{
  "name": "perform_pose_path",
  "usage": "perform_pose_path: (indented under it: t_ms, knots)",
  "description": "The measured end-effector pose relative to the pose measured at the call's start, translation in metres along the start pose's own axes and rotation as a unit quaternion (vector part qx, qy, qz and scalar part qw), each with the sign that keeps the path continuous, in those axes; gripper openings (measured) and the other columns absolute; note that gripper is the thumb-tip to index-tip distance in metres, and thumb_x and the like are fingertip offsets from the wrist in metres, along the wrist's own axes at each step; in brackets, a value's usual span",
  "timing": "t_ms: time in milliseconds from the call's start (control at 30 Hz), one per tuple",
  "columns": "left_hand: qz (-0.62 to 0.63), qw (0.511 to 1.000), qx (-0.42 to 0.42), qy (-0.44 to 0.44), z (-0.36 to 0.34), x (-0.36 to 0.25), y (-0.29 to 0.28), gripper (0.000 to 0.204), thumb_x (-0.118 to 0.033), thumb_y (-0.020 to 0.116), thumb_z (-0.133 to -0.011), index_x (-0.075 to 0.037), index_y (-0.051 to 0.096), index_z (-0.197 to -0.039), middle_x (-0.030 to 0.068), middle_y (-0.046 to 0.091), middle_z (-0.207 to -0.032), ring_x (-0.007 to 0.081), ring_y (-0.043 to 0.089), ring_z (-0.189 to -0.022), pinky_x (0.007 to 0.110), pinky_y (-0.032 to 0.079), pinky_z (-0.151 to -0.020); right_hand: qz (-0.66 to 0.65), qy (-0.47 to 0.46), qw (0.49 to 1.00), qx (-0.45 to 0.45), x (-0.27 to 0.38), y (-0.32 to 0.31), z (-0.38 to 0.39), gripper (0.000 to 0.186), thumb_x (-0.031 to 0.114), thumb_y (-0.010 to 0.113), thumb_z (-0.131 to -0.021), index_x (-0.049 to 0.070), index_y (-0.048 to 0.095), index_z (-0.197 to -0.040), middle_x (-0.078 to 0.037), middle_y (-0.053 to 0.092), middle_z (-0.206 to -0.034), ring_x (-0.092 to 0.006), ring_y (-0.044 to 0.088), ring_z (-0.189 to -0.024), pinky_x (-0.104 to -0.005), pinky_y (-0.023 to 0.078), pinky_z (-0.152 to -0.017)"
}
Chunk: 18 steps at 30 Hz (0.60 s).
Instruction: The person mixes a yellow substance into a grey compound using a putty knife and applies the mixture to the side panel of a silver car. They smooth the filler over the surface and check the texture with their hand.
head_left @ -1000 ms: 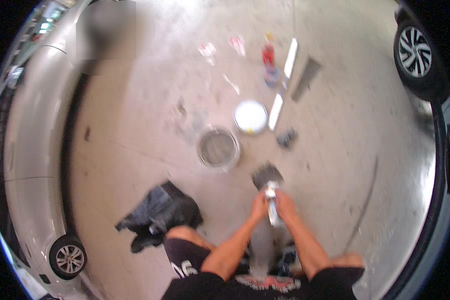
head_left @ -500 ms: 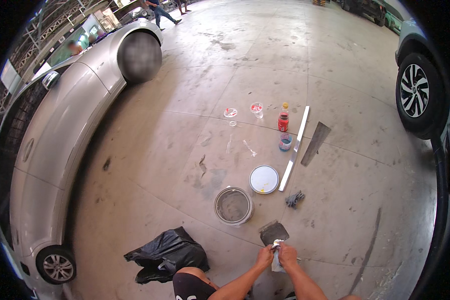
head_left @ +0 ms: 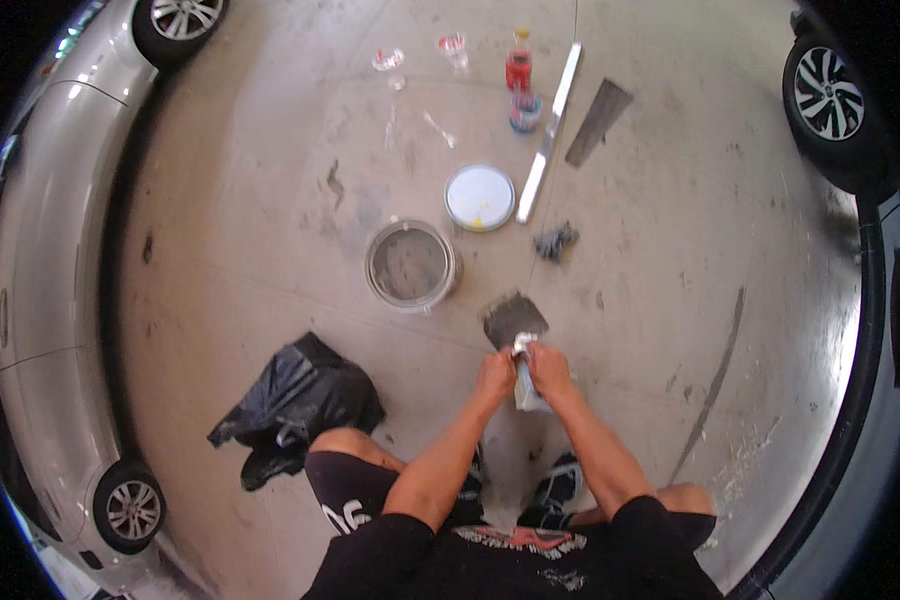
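Observation:
My left hand (head_left: pixel 498 374) and my right hand (head_left: pixel 548 369) are closed side by side around the top of a white, crumpled packet or tube (head_left: pixel 530 397), low in the middle of the head view; its exact kind is unclear. Just beyond my fingers is a dark square spreader plate (head_left: pixel 513 316) with grey smears around it. An open metal can (head_left: pixel 410 264) with grey paste inside stands further forward, left of centre. Its round white lid (head_left: pixel 479 197), marked with yellow smears, lies to the right of it. Dark crumpled gloves or cloth (head_left: pixel 555 242) lie right of the lid.
A black plastic bag (head_left: pixel 310 390) lies left of my knee. Further forward are a long pale bar (head_left: pixel 550 135), a grey flat strip (head_left: pixel 598 122), a red bottle (head_left: pixel 518 70), a blue cup (head_left: pixel 525 113) and clear cups (head_left: pixel 388 60). A silver car (head_left: pixel 55 230) lines the left; another car's tyre (head_left: pixel 828 100) is upper right.
The view tipped up, showing people at the back, then down again, and they are out of sight. Both hands still grip the white item near its top.

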<state>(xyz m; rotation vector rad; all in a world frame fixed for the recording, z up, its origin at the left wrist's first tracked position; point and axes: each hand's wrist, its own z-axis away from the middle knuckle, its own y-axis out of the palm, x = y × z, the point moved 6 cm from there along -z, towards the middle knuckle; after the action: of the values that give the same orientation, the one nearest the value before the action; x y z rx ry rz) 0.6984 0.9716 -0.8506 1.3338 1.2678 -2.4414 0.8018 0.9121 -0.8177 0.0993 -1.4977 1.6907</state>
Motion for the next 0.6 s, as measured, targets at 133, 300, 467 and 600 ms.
perform_pose_path:
  t_ms: [133, 300, 467, 600]
  knots:
    - [0.005, 1.0, -0.002, -0.018, 0.0, 0.003, -0.001, 0.011, -0.009, 0.048, -0.083, -0.001, 0.056, -0.082, 0.0257, 0.057, -0.07, 0.0438, 0.057, -0.067, 0.05, 0.044, -0.057, -0.009, -0.051, 0.999, -0.01, 0.0, 0.005, -0.003, 0.015, 0.02, 0.055, -0.084, 0.006, 0.055, -0.088, -0.016, 0.062, -0.082, -0.0371, 0.061, -0.072, -0.0469, 0.049, -0.062]
    - [-0.007, 1.0, 0.004, 0.001, 0.004, -0.005, -0.009, 0.01, -0.008, 0.048, -0.082, -0.001, 0.055, -0.08, 0.0252, 0.058, -0.07, 0.0427, 0.058, -0.067, 0.05, 0.044, -0.057, 0.0, -0.046, 0.999, 0.002, 0.002, 0.011, 0.001, 0.014, 0.016, 0.054, -0.083, 0.005, 0.053, -0.09, -0.016, 0.062, -0.082, -0.0373, 0.061, -0.071, -0.0467, 0.049, -0.06]
    - [-0.027, 1.0, 0.01, -0.004, 0.011, 0.002, 0.0, 0.009, -0.008, 0.049, -0.082, -0.002, 0.054, -0.08, 0.024, 0.059, -0.071, 0.0422, 0.058, -0.067, 0.049, 0.045, -0.057, -0.004, -0.025, 1.0, 0.001, 0.002, 0.016, 0.008, 0.012, 0.013, 0.053, -0.082, 0.004, 0.053, -0.089, -0.017, 0.062, -0.082, -0.0377, 0.061, -0.071, -0.047, 0.049, -0.059]
    - [-0.031, 0.999, 0.012, 0.01, 0.01, -0.006, -0.004, 0.009, -0.01, 0.049, -0.082, -0.002, 0.053, -0.08, 0.0232, 0.059, -0.071, 0.0423, 0.058, -0.067, 0.049, 0.045, -0.057, -0.013, -0.003, 1.0, -0.003, 0.001, 0.015, 0.008, 0.011, 0.014, 0.053, -0.082, 0.004, 0.054, -0.087, -0.018, 0.062, -0.082, -0.038, 0.061, -0.07, -0.0473, 0.049, -0.06]
